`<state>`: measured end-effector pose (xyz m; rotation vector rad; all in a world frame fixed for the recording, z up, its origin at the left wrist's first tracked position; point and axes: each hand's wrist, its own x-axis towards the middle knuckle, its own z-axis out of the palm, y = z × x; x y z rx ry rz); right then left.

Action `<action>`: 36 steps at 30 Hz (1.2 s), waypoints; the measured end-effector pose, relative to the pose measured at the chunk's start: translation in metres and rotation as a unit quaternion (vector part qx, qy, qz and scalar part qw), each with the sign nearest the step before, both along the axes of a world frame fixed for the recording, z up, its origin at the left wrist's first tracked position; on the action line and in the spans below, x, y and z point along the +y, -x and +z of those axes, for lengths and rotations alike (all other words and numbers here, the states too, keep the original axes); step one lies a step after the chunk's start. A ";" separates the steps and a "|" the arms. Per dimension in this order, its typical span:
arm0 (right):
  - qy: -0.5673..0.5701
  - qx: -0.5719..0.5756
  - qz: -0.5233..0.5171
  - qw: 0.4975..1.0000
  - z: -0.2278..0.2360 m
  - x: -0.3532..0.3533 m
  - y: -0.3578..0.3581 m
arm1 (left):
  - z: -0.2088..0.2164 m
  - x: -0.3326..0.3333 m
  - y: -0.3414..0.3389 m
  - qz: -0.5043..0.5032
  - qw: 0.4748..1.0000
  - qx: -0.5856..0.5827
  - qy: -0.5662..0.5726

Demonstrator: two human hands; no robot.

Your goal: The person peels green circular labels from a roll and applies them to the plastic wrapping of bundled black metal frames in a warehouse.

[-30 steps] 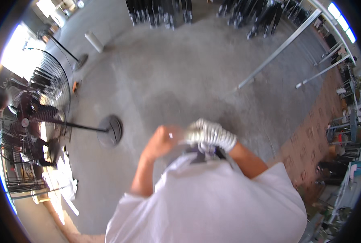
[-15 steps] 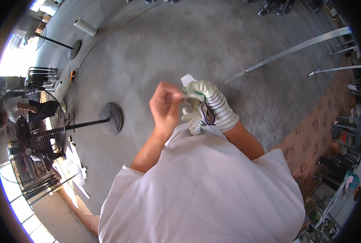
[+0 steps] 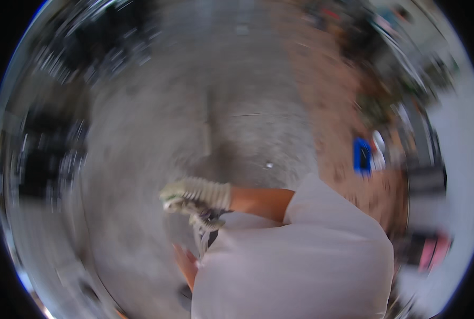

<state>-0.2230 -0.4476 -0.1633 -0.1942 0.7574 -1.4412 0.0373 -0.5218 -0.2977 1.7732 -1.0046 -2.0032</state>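
Note:
A pale work glove with dark stripes covers my right hand [image 3: 197, 192], which reaches left across my front. Its fingers are closed round a second, loose striped glove [image 3: 209, 220], bunched up and hanging toward my shirt. Some green shows at the fingertip end; the exact folds are blurred. Bare and lower down, my left hand [image 3: 185, 260] is beside my shirt at the left. Its fingers look stretched out and apart with nothing seen in them, and part of the hand is hidden by the shirt.
Grey concrete floor [image 3: 141, 154] lies ahead, bordered on the right by a reddish-brown strip [image 3: 335, 143]. A blue container [image 3: 362, 156] stands near that strip. Smeared dark racks [image 3: 51, 159] line the left, and a pink item [image 3: 433, 251] is at far right.
My view has swung round to the right, so the fans have left it. My left hand has come away from the gloves and dropped lower; my right hand still holds the loose glove.

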 end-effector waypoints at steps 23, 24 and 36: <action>-0.093 -0.001 -0.814 0.574 -0.006 0.399 -0.171 | 0.040 0.258 0.243 -0.870 0.147 0.139 0.449; -0.099 -0.002 -0.829 0.550 -0.004 0.416 -0.183 | 0.050 0.285 0.246 -0.869 0.128 0.156 0.451; -0.080 0.033 -0.933 0.349 -0.022 0.550 -0.231 | 0.066 0.572 0.253 -0.837 -0.050 0.461 0.291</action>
